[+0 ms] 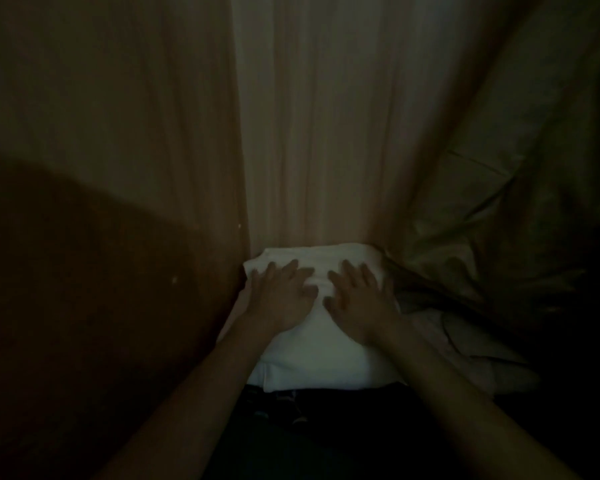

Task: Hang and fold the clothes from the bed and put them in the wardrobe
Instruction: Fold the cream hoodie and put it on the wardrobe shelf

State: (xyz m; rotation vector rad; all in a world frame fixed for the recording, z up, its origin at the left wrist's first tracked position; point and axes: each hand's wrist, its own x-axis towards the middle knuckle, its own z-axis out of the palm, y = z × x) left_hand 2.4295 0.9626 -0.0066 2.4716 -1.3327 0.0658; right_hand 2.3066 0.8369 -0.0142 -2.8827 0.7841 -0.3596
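Head view is looking down into a dim, narrow space where hanging clothes are framing both sides. A white folded garment is lying in the middle of the frame, low down, on top of something dark that cannot be made out in the poor light. Both of the person's bare hands are resting flat on its far half. The left hand is pressing on the left part of the fold, its fingers lying straight and slightly spread, pointing away from the camera. The right hand is pressing just beside it on the right part, its fingers likewise straight and spread, holding nothing. The two hands are lying close together without touching, and both forearms are reaching in from the bottom of the frame.

A pale curtain-like fabric is hanging straight down behind the folded garment. A brown hanging garment is filling the left side, touching the white fold's left edge. An olive-coloured garment is draping down on the right, and some pale crumpled cloth is lying below it, just right of the white fold.
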